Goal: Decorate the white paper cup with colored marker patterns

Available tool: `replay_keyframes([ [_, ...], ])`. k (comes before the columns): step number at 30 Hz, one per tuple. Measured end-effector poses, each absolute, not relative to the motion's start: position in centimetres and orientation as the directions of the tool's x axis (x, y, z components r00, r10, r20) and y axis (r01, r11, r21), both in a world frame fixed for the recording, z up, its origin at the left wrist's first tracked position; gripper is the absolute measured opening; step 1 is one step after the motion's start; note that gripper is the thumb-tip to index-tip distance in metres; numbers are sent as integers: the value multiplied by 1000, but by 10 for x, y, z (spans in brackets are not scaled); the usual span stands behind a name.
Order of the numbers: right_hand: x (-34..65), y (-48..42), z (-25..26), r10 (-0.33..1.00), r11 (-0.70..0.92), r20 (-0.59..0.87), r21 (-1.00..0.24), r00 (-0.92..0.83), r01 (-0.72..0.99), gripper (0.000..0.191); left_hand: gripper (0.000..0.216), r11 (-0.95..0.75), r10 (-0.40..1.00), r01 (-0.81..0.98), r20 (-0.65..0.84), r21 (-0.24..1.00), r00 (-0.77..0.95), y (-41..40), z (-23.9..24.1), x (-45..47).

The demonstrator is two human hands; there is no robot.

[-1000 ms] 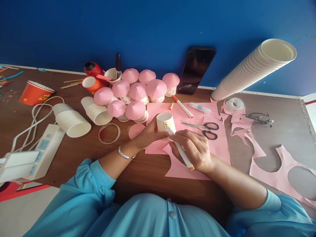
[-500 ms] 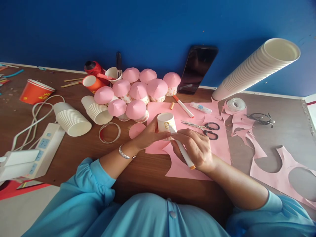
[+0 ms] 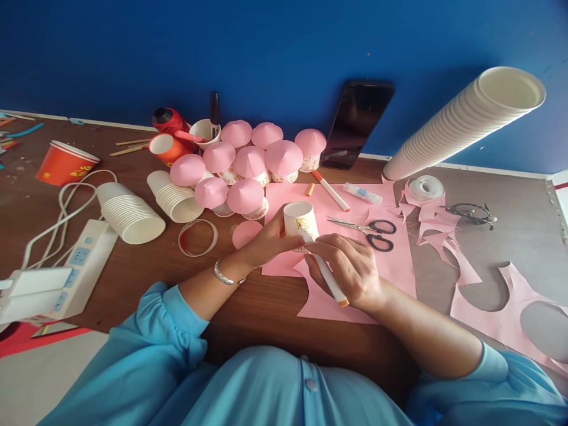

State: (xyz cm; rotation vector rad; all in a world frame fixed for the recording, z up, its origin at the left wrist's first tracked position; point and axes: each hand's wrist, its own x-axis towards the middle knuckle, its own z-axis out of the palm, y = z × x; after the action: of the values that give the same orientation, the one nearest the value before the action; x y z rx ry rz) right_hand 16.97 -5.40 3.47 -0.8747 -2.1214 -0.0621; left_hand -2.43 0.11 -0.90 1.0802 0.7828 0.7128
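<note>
My left hand is closed around the left side of a white paper cup with yellow-orange lines drawn on it. In my right hand is a white marker with an orange end, its tip at the cup's drawn side. Both hands are over pink paper. Just right of the cup lie open-bladed scissors with black handles. Beyond it rest an orange marker cap, a second marker and a small glue bottle.
Several small cups with pink cone tops stand behind on the left. Stacked paper cups lie near a power strip. A tall cup stack and a phone lean on the blue wall. Glasses and paper scraps are at right.
The marker has shifted slightly and tilted a little more steeply in my right hand. More yellow lines show on the cup. My left hand keeps its hold.
</note>
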Motion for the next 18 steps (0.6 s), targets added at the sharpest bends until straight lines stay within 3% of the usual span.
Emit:
replay_keyframes([
  [18,175,-50,36,568,714,746,-237,-348,659,26,60,364,785,-153,-214,919,581,1,-7,-24],
])
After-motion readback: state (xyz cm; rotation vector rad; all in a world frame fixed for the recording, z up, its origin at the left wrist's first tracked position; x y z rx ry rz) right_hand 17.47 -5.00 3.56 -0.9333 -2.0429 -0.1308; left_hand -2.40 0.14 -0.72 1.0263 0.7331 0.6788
